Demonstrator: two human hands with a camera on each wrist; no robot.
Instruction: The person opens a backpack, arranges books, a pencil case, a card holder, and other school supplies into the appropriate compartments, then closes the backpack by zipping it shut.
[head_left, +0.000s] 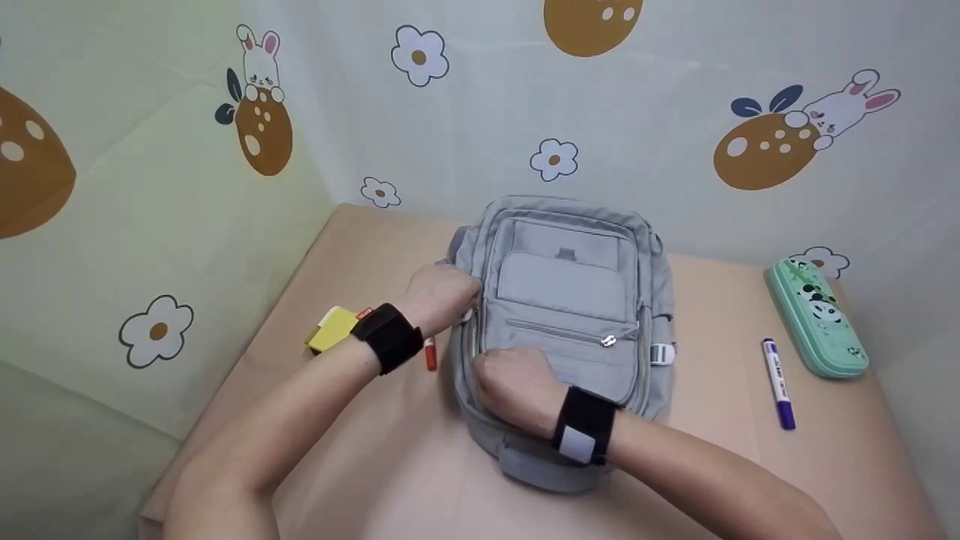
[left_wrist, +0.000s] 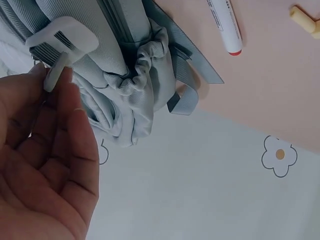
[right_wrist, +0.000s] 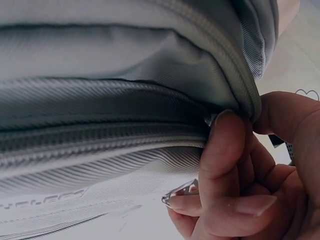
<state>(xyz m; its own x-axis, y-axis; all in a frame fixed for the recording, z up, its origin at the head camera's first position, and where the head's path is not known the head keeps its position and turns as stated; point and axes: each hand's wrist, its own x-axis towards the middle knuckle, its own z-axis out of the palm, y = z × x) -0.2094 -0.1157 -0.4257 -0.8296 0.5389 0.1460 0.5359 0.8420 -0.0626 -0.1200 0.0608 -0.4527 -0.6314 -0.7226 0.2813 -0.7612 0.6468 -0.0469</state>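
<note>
Observed right hand (right_wrist: 250, 187) at four o'clock, pinching edge of grey bag (right_wrist: 115, 50). Traced zip (right_wrist: 100, 145) with teeth exposed, running from nine o'clock to the fingers. Noted metal pull (right_wrist: 181, 191) near six o'clock, just beside a fingertip; could not determine whether gripped. Found lettering (right_wrist: 42, 197) at eight o'clock, ribbed band (right_wrist: 220, 45) curving from twelve toward three, pale backdrop (right_wrist: 297, 65) toward two.

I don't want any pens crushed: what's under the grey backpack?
The backpack rests on the peach tabletop, which shows around it. The red-and-white marker lies beside it, not visibly underneath. Directly below is covered, so anything trapped there can't be seen.
</note>
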